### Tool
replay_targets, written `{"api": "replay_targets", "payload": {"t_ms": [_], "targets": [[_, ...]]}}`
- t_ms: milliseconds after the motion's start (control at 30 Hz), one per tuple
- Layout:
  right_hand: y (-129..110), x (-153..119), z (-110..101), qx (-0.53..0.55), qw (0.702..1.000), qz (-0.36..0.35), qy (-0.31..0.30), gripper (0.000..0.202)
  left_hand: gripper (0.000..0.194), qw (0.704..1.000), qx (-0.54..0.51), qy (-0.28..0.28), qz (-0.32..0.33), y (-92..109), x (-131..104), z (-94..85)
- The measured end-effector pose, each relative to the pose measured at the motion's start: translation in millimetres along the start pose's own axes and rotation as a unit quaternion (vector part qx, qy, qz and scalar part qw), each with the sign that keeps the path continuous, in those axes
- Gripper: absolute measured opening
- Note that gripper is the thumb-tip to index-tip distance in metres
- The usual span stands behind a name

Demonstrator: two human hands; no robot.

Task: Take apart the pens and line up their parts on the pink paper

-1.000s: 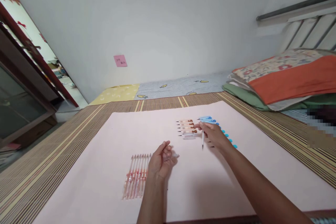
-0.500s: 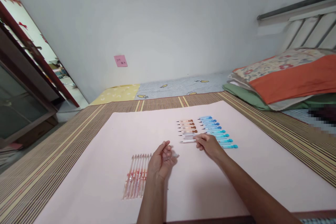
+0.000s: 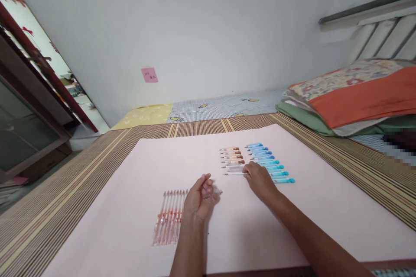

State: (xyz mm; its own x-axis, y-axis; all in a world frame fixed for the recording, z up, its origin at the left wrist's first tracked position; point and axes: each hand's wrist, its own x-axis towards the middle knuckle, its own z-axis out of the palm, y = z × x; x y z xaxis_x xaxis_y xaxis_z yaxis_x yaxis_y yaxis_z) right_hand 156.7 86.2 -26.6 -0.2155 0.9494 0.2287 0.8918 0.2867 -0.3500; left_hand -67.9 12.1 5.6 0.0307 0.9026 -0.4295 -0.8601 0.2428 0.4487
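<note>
Since the right hand (image 3: pixel 261 181) pinches its back part, the white pen (image 3: pixel 234 174) has its tip free, nearer the pink paper's (image 3: pixel 126 207) far edge, while the left hand (image 3: pixel 200 199) curls, its hold unclear.

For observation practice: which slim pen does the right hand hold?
The white, dark-tipped pen nearest the wearer in the column of brown-ended pens; the right hand pinches only this one.

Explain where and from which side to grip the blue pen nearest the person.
Probably pinch the nearest blue pen by its barrel, just short of the rounded end, from above and the near side. It lies flat, the next blue pen runs close along its far side, and the right hand hides its other end.
</note>
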Motion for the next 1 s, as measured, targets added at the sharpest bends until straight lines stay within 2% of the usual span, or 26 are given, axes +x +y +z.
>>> {"api": "replay_targets", "payload": {"t_ms": [433, 733, 1000], "targets": [[-5, 4, -2, -0.017, 1.0, -0.008, 0.0, 0.017, 0.01, 1.0, 0.012, 0.006, 0.01, -1, -1, 0.4], [2, 5, 8, 0.014, 0.999, -0.025, 0.039, 0.018, 0.009, 1.0, 0.009, 0.008, 0.008, -2, -2, 2.0], [2, 7, 9, -0.073, 0.994, -0.053, 0.066, 0.017, 0.009, 1.0, 0.005, 0.009, 0.004, -2, -2, 2.9]]}}
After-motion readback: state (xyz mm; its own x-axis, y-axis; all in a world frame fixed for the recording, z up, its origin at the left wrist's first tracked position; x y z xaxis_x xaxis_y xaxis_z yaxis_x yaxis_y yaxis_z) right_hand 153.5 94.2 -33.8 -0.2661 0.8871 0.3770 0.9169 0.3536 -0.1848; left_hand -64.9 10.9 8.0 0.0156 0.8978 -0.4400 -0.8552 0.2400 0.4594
